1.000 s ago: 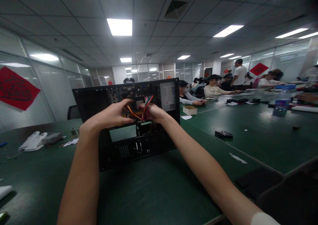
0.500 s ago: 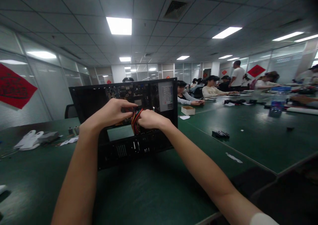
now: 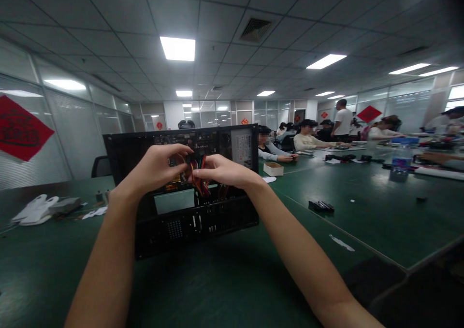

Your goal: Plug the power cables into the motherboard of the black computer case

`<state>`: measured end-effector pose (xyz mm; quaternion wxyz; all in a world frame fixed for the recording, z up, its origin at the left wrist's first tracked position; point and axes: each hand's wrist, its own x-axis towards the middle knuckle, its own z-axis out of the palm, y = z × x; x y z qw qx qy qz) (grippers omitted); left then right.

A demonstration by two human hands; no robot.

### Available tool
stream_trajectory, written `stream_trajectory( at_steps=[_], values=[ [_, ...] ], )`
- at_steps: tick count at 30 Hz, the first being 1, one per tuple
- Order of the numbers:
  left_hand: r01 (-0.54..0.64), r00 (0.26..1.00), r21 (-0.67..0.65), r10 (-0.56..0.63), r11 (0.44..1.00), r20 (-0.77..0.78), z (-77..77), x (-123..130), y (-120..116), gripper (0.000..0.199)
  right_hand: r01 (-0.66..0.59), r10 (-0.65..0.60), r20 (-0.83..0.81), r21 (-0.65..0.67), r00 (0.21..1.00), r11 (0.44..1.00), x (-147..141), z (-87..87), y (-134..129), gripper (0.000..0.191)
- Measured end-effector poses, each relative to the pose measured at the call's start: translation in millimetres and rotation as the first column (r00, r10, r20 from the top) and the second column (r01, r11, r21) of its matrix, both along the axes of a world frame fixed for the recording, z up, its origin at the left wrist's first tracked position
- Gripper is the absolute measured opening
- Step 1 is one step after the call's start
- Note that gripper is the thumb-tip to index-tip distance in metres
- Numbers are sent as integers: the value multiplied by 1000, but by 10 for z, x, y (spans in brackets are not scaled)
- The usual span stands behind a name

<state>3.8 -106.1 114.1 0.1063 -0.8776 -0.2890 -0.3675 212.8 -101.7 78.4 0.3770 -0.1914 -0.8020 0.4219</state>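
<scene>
A black computer case stands on the green table in front of me with its open side facing me. Inside it, a bundle of coloured power cables hangs in the middle, in red, yellow, orange and black. My right hand is closed round the bundle from the right, thumb across the wires. From the left, my left hand curls its thumb and fingers about the dark upper end of the same bundle; the fingertips are partly hidden. Behind my hands lies the motherboard, and the silver-labelled power supply sits at the upper right.
White plastic bags and a grey box lie on the left. To the right are a small open carton, a black part, a paper strip and a water bottle. Several people sit along the table beyond.
My right hand has turned so its thumb shows along the cables. My left fingers have closed in on the bundle's upper end. The case appears slightly lower in view.
</scene>
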Motion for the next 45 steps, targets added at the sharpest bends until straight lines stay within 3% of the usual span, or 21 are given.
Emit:
stream_trajectory(
  at_steps=[6,15,23,28,35,45],
  values=[
    [10,1000,-6,-10,1000,24,-3,7,-60,36,91,-93,-99,-26,991,996,37,12,20,31],
    [48,999,-11,-49,999,-15,-17,2,-88,31,183,-182,-34,26,983,983,25,-31,79,45],
    [19,999,-2,-19,1000,35,-48,74,-45,24,279,-261,-152,114,953,953,1,-41,123,38],
    [-2,1000,-14,2,1000,16,-68,74,4,24,286,-266,-139,150,954,947,-17,-60,142,32],
    [-71,996,13,71,997,-52,-87,17,100,27,407,-389,-120,263,913,875,-66,-92,175,27],
    [-7,998,88,12,996,-64,-105,84,154,28,423,-380,-211,224,901,878,-77,-103,263,27]
  ],
)
